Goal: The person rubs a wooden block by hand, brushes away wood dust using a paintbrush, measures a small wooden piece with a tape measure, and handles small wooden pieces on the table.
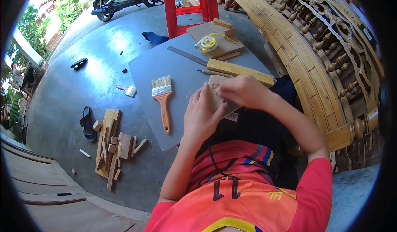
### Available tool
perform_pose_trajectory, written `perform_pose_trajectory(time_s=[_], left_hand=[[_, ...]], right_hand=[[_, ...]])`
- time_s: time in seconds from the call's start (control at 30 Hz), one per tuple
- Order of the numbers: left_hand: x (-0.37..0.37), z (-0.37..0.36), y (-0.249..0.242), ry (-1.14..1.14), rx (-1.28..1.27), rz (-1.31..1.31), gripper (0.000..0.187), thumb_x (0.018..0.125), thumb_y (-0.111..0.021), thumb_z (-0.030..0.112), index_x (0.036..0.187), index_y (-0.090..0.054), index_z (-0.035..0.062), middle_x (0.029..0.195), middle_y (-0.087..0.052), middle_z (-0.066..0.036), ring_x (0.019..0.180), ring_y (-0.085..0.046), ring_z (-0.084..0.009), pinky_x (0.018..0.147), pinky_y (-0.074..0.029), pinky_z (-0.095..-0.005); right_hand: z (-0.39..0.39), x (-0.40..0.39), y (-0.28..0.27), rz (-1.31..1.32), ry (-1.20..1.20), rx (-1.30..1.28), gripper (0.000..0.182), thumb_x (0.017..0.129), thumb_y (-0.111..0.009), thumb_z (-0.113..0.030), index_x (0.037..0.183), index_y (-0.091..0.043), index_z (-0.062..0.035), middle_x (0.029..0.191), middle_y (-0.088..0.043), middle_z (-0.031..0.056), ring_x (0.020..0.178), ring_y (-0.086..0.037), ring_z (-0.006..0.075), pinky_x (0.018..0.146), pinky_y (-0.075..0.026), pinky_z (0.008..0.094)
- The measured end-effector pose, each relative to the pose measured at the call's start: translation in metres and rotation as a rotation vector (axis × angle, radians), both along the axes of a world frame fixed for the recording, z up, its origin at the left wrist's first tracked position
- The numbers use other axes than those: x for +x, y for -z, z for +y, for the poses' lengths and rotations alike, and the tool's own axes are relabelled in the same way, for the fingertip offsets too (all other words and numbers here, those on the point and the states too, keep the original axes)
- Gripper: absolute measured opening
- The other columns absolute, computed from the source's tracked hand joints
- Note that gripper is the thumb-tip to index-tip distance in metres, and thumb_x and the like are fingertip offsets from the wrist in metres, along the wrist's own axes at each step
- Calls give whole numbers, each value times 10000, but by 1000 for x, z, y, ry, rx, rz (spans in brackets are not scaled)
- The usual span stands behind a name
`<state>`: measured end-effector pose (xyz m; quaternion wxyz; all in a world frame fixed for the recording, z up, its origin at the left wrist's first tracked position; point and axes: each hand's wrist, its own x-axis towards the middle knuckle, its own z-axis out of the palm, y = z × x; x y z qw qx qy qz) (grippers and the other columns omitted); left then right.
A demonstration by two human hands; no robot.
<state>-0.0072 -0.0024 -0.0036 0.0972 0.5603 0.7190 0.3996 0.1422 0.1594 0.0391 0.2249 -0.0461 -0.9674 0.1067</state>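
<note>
A pale wooden block with several small dark holes lies at the near edge of the grey board. My left hand grips it from the left side, thumb along its near end. Over its right side my right hand is closed, fingertips pressed together at the holes; what they hold, if anything, is hidden. Just beyond are a yellow wooden bar, a thin pencil-like tool and a metal ruler or blade. A wide paintbrush lies left of my left hand.
A yellow tape measure sits at the board's far end beside wood pieces. A red stool stands behind. Wood offcuts, a sandal and a smaller brush lie on the floor. A carved wooden bench borders the right.
</note>
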Motion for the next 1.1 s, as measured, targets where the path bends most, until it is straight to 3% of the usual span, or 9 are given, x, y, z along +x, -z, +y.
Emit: perform_pose_trajectory(time_s=[0.07,0.27,0.4,0.53,0.77,0.9,0.93,1.1], left_hand=[[0,1,-3,-5,-6,-8,808,915,-744,397,1524,-450,-44,1426,-576,-257,1340,-553,-413,1104,-472,-478],[-1,-1,-1,6,-23,-14,818,914,-748,403,1527,-446,-45,1437,-570,-257,1349,-546,-411,1112,-467,-476],[-1,1,-2,-2,-23,-6,814,914,-747,398,1528,-446,-44,1446,-565,-254,1355,-543,-411,1117,-465,-473],[-3,0,1,9,-21,-3,829,904,-754,395,1536,-444,-41,1455,-560,-250,1364,-538,-404,1125,-460,-464],[-4,2,0,7,-46,23,881,861,-785,388,1553,-436,-32,1461,-558,-242,1380,-526,-388,1138,-451,-456],[-4,2,1,15,-54,-8,894,855,-787,400,1553,-435,-33,1471,-549,-240,1390,-517,-384,1147,-445,-455],[-4,2,-1,15,-55,-17,893,856,-785,399,1554,-435,-33,1473,-547,-240,1392,-515,-384,1148,-443,-455],[-2,2,-2,1,-50,-11,874,860,-776,378,1552,-437,-34,1465,-552,-243,1389,-517,-388,1145,-445,-458]], right_hand=[[11,-5,-1,27,76,-12,138,970,-686,-228,1004,-679,-95,842,-699,131,808,-718,367,690,-571,472],[-12,-1,-2,-5,-108,7,158,988,-684,-259,1013,-687,-103,866,-721,133,801,-714,381,693,-574,486],[18,-7,-1,28,49,15,131,989,-674,-236,1017,-694,-110,819,-696,118,794,-725,362,692,-581,482],[-14,-3,0,2,-93,23,142,986,-697,-253,1008,-694,-113,820,-690,136,807,-711,385,706,-577,469],[17,-3,-1,-7,64,-64,147,962,-722,-213,1003,-716,-72,911,-732,136,855,-712,376,745,-568,447],[-16,2,-7,-36,-51,-58,151,956,-724,-207,1001,-723,-63,915,-732,123,870,-719,356,757,-570,436],[-15,1,-3,-20,-87,-64,159,987,-689,-233,981,-666,-75,919,-724,123,842,-707,383,736,-570,476],[13,-2,-1,18,21,-40,150,984,-692,-238,1006,-681,-91,893,-719,136,842,-714,368,734,-572,468]])
